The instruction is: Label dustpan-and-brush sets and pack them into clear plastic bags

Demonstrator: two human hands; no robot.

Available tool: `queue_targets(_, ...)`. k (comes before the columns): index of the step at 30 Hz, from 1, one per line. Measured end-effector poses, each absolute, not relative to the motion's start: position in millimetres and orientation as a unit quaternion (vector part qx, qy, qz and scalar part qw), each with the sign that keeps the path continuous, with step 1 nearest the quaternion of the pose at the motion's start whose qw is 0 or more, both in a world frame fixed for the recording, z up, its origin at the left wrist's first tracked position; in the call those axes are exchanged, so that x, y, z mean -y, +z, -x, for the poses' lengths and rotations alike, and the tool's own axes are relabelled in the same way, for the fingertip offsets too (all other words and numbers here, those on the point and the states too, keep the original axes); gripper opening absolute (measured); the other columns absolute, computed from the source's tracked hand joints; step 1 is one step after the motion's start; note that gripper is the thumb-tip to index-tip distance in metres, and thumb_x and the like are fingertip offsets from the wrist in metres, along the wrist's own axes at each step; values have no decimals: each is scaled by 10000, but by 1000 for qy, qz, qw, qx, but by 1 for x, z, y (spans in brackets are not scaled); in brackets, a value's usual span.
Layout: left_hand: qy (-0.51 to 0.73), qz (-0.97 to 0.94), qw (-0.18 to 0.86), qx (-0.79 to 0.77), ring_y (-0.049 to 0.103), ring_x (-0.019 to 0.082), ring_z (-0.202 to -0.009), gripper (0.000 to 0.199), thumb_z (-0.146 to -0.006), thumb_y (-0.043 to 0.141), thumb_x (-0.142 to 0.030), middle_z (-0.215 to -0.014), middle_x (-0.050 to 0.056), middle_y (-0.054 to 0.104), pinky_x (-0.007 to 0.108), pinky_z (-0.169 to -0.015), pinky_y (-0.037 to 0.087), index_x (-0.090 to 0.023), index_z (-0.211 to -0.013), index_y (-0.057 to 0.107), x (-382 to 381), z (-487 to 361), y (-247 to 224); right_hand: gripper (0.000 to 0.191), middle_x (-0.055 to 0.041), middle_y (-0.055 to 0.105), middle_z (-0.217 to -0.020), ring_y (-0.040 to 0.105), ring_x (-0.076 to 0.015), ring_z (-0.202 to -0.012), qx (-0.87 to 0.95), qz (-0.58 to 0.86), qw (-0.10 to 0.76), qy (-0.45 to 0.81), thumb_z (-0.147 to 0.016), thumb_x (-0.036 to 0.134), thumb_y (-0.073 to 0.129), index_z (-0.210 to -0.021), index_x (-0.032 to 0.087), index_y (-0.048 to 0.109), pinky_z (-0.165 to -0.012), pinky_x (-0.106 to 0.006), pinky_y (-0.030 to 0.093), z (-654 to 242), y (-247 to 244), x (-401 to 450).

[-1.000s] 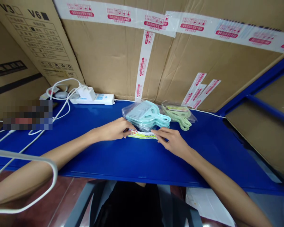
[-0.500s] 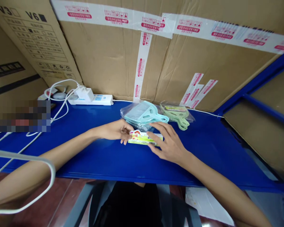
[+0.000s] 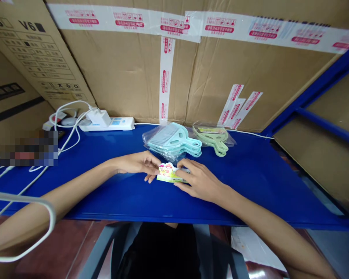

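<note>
My left hand [image 3: 144,164] pinches the left end of a printed header card [image 3: 169,174], yellow-green and white with a small colourful picture. Over the card's right part lies my right hand [image 3: 199,180], thumb and fingers closed about it and hiding that end. Just beyond the hands rests a stack of light blue dustpan-and-brush sets [image 3: 174,139], partly in clear plastic, handles to the right. A green set [image 3: 213,139] lies beside it in a clear bag with a similar card at its top.
A white power strip [image 3: 120,123] with a plugged-in adapter stands at the back left of the blue table [image 3: 128,201]. White cables [image 3: 75,128] run along the left side. Cardboard [image 3: 128,73] walls the back, and a blue metal frame [image 3: 311,93] rises at the right.
My right hand has moved left and closed on the card, its fingers less spread than before. My left hand keeps hold of the card's left end. The view has shifted slightly.
</note>
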State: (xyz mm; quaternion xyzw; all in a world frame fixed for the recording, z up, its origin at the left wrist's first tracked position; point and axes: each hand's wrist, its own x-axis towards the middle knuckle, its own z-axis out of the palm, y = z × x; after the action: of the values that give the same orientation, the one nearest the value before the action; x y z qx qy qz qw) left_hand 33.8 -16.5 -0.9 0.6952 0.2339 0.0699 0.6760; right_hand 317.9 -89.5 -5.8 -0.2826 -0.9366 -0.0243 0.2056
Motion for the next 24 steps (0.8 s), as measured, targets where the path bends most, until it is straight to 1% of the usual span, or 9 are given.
queue_targets(3,68,-694,674,-244,705,140,-702,350,-1017,707,-461,-856,100,784,238,-664,577,-126,-1066,799,9,-29,-2,105,-80,701,-1107,706,-184,-906,915,285,268,98,-960,284,760,-1009,202,716,-829,-314,587,-333,20,84)
queue_targets(5,68,-697,666,-257,719,147,-725,397,-1006,715,-487,-994,133,805,235,-641,579,-137,-1171,803,3,-28,-5,121,-61,730,-1030,721,-209,-944,878,310,339,137,-939,315,783,-946,217,711,-881,-346,585,-353,45,81)
queue_targets(8,64,-700,655,-277,715,136,-684,448,-978,748,-496,-1070,144,803,210,-569,551,-147,-1256,790,-2,-28,-12,179,-49,760,-948,731,-222,-840,773,463,418,116,-935,401,767,-933,234,701,-772,-343,584,-395,74,85)
queue_targets(10,70,-694,657,-286,711,131,-658,458,-969,756,-502,-1052,136,800,204,-539,541,-143,-1251,792,-3,-30,-17,241,-44,753,-876,716,-223,-740,687,586,427,51,-910,471,772,-930,244,693,-685,-341,557,-423,76,94)
queue_targets(13,90,-686,659,-294,705,126,-628,466,-975,740,-523,-1013,128,793,196,-504,531,-129,-1218,798,-1,-32,-19,248,-60,751,-865,703,-249,-687,608,746,268,-39,-920,482,754,-950,246,686,-599,-344,481,-447,56,115)
queue_targets(15,99,-686,656,-297,703,126,-619,468,-984,724,-531,-986,122,788,192,-489,526,-119,-1193,802,1,-33,-19,275,-97,756,-974,725,-296,-761,605,783,103,-97,-992,517,652,-1000,243,681,-557,-340,409,-447,36,128)
queue_targets(17,101,-688,654,-300,705,129,-619,462,-982,728,-525,-967,114,782,190,-478,525,-114,-1181,801,3,-33,-18,314,-118,750,-1048,743,-308,-799,613,783,-13,-104,-1055,508,543,-1080,229,684,-547,-338,384,-438,20,136)
queue_targets(21,103,-691,649,-302,705,126,-606,442,-978,735,-508,-939,99,776,189,-472,525,-115,-1169,797,4,-34,-17,388,-140,736,-1102,771,-350,-902,631,760,-135,-78,-1097,488,462,-1267,218,684,-613,-368,449,-421,14,140)
queue_targets(24,110,-692,646,-302,704,128,-589,458,-985,715,-529,-916,100,776,197,-467,526,-109,-1150,794,4,-37,-19,514,-156,739,-1095,768,-395,-947,642,745,-170,-67,-1063,631,476,-1343,242,663,-652,-385,469,-416,30,137)
